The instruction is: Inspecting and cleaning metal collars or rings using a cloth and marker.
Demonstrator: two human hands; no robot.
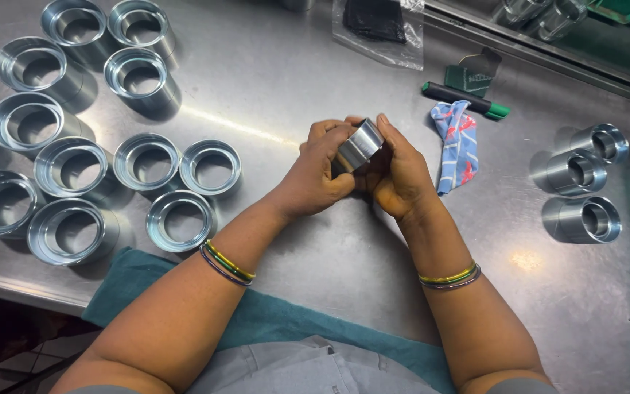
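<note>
At the far left of the steel worktable [293, 95] stands a crowd of short, wide metal rings [74, 168], all upright with their open ends facing up, some touching their neighbours, spread from the back edge down to the front edge. A teal cloth [271, 321] hangs over the front edge just below them and runs under both forearms. Near the middle, the left hand [319, 175] is closed around a small polished metal sleeve [359, 146], thumb on its near side and fingers curled behind it; striped bangles [227, 264] sit on that wrist. The sleeve is held tilted, above the table surface, between the two hands. The right hand [399, 175] is pressed to the sleeve's other side, fingers extended upward along it and palm cupping it, so both hands grip the same piece; similar bangles [450, 277] ring the right wrist. Behind the hands lies a clear plastic bag with a dark item inside [380, 25]. Just beside the right hand lies a crumpled blue patterned rag [457, 142], with a green marker pen [464, 100] touching its top end. Farther right, three metal sleeves [585, 179] lie on their sides, bores facing right, well apart from the hands.
</note>
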